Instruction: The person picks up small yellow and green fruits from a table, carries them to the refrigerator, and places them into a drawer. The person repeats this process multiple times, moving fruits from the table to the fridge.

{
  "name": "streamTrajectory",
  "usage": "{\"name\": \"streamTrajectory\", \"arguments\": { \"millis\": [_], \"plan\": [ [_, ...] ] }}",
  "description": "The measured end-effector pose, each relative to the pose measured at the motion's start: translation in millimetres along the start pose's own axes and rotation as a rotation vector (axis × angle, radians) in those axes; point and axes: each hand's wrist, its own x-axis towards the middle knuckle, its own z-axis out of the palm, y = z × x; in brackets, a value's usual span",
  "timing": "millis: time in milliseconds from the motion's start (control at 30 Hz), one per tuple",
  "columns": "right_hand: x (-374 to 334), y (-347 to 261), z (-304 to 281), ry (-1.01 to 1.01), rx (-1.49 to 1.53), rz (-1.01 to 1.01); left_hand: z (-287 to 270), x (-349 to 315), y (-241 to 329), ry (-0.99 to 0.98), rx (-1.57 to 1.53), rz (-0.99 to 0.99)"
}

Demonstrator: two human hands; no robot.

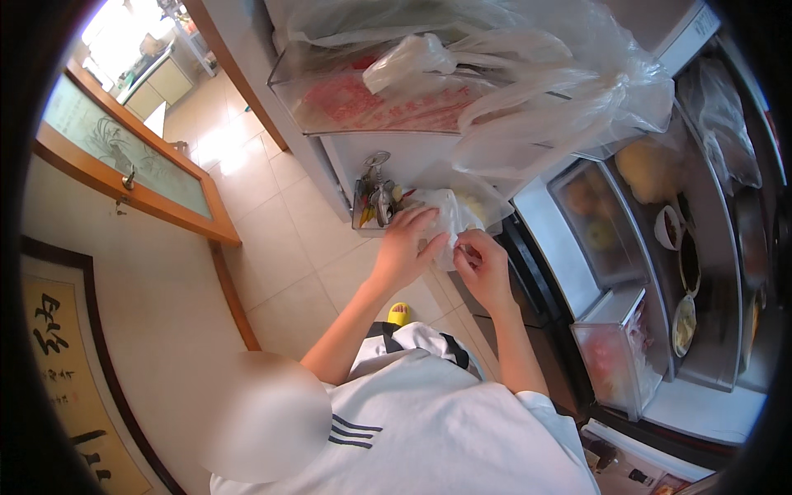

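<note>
A thin white plastic bag (450,216) is between my hands at the open fridge door. My left hand (403,249) is on the bag's left side, its fingers curved over it and the thumb lower down, apart from them. At the bag's lower right, my right hand (485,268) has thumb and fingers pinched together on the plastic. What the bag contains is hard to make out. Just left of it, a clear door holder (367,224) contains a whisk-like metal tool (377,162) and other small items, partly behind my left fingers.
Above my hands, a door bin (301,120) bulges with knotted clear bags (610,87). To the right stands the fridge interior, with clear drawers (606,351), a small white bowl (667,227) and other food. A wood-framed glass door (153,165) stands at the left beside the tiled floor (285,219).
</note>
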Motion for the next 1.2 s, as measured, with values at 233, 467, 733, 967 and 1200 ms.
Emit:
{"name": "streamTrajectory", "arguments": {
  "millis": [233, 467, 733, 967, 1200],
  "plan": [
    [7, -37, -28, -0.203, -0.164, -0.047, -8, 7, -18, -0.488, -0.425, -0.328],
    [8, -33, -39, -0.161, -0.446, -0.222, -20, 16, 19, -0.333, -0.052, 0.185],
    [6, -3, -55, 0.15, -0.478, -0.227, -26, 8, 0, -0.055, -0.035, -0.162],
    [46, 19, -6, 0.338, 0.363, 0.221, 34, 35, -18, -0.27, 0.16, 0.304],
    [82, 96, 34, 0.108, -0.631, -0.632, 60, 25, -71, -0.448, -0.112, -0.247]
  ]
}}
